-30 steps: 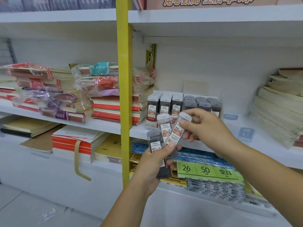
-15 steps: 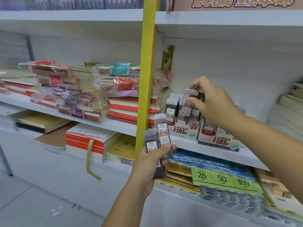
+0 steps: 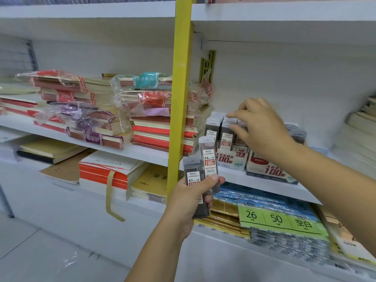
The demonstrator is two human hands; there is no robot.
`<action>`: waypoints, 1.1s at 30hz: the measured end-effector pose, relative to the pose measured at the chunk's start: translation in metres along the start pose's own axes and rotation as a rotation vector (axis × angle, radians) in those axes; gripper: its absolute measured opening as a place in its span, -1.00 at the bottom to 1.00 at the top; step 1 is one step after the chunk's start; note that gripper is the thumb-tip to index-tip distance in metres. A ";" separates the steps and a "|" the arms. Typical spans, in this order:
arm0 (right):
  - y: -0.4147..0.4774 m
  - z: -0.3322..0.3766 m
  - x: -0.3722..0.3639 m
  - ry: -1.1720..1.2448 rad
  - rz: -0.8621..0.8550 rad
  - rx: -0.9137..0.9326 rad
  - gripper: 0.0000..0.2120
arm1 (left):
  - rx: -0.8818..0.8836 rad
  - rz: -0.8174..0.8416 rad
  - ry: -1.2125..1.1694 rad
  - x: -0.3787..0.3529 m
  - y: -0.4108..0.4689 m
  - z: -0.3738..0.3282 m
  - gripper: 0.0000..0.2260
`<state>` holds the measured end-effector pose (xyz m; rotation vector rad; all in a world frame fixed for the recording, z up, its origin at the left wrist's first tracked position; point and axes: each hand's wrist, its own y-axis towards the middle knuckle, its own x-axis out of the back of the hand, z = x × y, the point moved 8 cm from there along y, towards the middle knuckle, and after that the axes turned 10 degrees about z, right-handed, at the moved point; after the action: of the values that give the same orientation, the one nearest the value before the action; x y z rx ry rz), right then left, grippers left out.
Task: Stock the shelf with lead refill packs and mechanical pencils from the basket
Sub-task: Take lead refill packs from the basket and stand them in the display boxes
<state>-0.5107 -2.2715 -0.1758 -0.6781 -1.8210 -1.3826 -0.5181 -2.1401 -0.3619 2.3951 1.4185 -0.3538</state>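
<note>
Packs of lead stay fanned in my left hand so labels read; my right hand, fingers loose and empty, tidies the display box rows on the shelf.

2 hands, 2 lead refill packs held in the left one, 2 display boxes of refills, 1 yellow upright

A stationery shop: white retail shelves stacked with wrapped notebooks, boxed lead refill packs, and a green price label.
</note>
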 end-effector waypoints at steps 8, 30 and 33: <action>-0.051 0.024 -0.020 0.936 0.306 -0.063 -0.70 | -0.009 0.168 0.030 -0.028 -0.005 -0.005 -0.58; -0.015 -0.025 0.025 0.294 0.040 -0.011 -0.83 | 0.070 -0.062 0.088 -0.016 0.012 0.009 -0.87; -0.007 -0.030 0.006 0.309 0.134 -0.079 -0.77 | 0.007 -0.049 0.084 -0.015 0.013 0.006 -0.82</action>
<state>-0.5124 -2.3018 -0.1702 -0.5792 -1.4602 -1.3900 -0.5143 -2.1600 -0.3598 2.4099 1.5172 -0.2735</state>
